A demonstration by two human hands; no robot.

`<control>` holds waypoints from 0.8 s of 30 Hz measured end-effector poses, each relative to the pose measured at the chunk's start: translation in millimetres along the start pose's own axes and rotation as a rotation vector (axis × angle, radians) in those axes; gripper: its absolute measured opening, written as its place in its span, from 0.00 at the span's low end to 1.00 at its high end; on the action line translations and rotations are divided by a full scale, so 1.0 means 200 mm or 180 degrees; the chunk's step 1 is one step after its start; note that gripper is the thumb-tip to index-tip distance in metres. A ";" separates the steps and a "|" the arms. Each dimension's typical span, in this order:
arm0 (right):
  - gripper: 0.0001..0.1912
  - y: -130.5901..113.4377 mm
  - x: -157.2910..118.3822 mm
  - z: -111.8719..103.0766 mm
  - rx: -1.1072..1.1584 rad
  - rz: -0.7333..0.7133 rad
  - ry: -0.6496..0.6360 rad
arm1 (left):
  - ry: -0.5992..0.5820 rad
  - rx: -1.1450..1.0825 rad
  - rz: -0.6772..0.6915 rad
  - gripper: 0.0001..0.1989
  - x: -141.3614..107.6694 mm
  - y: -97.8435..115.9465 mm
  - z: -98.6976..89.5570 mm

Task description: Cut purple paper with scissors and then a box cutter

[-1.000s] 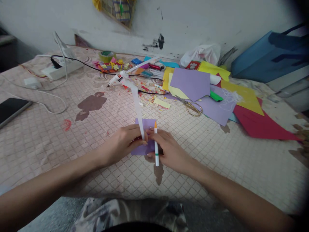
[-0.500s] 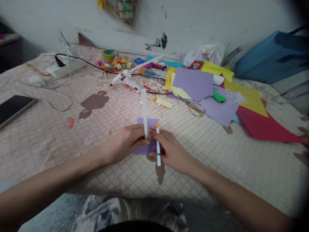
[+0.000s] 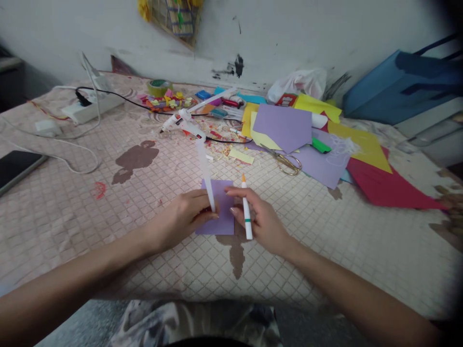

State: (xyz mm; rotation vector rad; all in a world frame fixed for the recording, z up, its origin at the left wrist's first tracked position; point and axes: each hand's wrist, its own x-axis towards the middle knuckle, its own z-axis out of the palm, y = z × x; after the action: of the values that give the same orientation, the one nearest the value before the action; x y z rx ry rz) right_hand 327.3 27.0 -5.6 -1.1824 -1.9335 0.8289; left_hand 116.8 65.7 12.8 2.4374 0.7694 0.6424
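Observation:
A small purple paper piece [image 3: 224, 219] lies on the patterned tablecloth between my two hands. My left hand [image 3: 186, 212] is closed on a long translucent white stick [image 3: 205, 168], which rises from the fingers over the paper's left part. At the paper's right edge, my right hand [image 3: 262, 217] holds a white marker [image 3: 246, 212] with an orange tip and a green band, lying between its fingers. The right thumb and forefinger are apart, with the fingertips just over the paper.
A white glue gun [image 3: 186, 123] lies beyond my hands among paper scraps. Gold-handled scissors [image 3: 289, 165] and coloured sheets [image 3: 284, 126] are at the right. A power strip [image 3: 92, 107], a phone [image 3: 20, 168] and white cables occupy the left. Green tape [image 3: 159, 87] stands at the back.
My right hand has moved right, off the middle of the paper, with the marker. My left hand has shifted slightly left and the white stick now leans further left.

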 end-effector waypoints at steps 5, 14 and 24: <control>0.23 0.03 0.00 0.01 -0.0272 -0.0047 -0.0240 | -0.0050 -0.0065 -0.0087 0.06 0.00 0.01 0.00; 0.15 0.01 -0.01 -0.02 0.0336 -0.0055 0.0191 | -0.0068 -0.0083 -0.0007 0.06 0.00 0.00 0.00; 0.08 -0.01 0.05 -0.01 0.0763 0.0837 -0.0169 | -0.0075 -0.0165 0.0048 0.05 0.02 0.03 -0.01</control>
State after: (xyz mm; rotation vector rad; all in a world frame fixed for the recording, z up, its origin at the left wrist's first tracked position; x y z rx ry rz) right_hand 325.0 35.7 -1.1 -1.2927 -1.6836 1.2049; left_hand 120.2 65.5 19.1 2.4016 0.7169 0.6302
